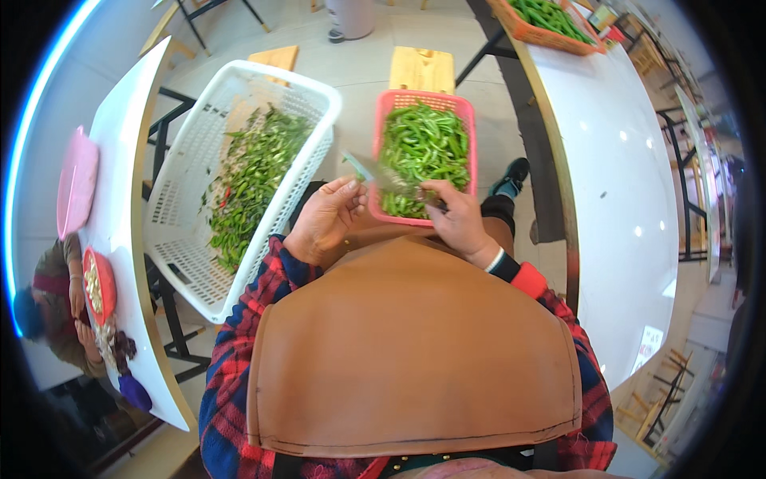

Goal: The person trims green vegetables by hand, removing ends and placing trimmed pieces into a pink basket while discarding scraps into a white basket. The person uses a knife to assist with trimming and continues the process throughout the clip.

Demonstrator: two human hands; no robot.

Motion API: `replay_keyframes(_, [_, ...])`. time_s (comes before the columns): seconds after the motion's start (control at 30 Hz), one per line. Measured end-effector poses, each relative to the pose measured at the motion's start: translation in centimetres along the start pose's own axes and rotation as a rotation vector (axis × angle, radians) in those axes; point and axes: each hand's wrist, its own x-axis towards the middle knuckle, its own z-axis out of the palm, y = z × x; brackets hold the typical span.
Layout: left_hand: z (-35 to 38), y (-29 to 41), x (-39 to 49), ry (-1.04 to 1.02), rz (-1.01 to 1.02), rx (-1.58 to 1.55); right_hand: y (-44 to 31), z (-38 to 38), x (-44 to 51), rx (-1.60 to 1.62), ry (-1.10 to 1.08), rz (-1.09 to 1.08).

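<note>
My left hand [328,211] pinches a small piece of green chili pepper [360,176] between thumb and fingertips. In my right hand [459,217] is a knife [358,166], its blade blurred and reaching left to the pepper piece. Below the knife, a pink plastic basket [472,143] holds many green chili peppers [426,141]. To the left of my left hand stands a larger white plastic basket [173,206], tilted in view, with green pepper pieces and scraps [254,191] and a few red bits. A brown apron [413,347] covers my lap.
White tables flank me, one left [128,197] and one right [616,179]. An orange basket [553,39] of green peppers sits on the right one. At the left table, a person [60,299] works near a red bowl [105,287] and a pink tub [78,182]. Wooden stools [422,69] stand ahead.
</note>
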Motion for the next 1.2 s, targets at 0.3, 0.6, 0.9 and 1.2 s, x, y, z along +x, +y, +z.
replay_keyframes(0.3, [-1.5,-6.9,3.1,-0.327,0.147,0.414,-0.5,-0.6,-0.8,-0.198,0.003,-0.244])
replay_keyframes(0.6, [-0.9,-4.7,3.7,-0.591,-0.242,-0.224,0.4,-0.5,-1.0,-0.27,0.02,-0.366])
replay_keyframes(0.9, [-0.6,-5.5,4.4,-0.556,-0.306,-0.477,0.8,-0.5,-1.2,-0.296,-0.031,-0.363])
replay_keyframes(1.2, [-2.5,-6.6,4.1,-0.328,0.362,1.192,2.2,-0.9,-1.1,-0.322,0.042,-0.286])
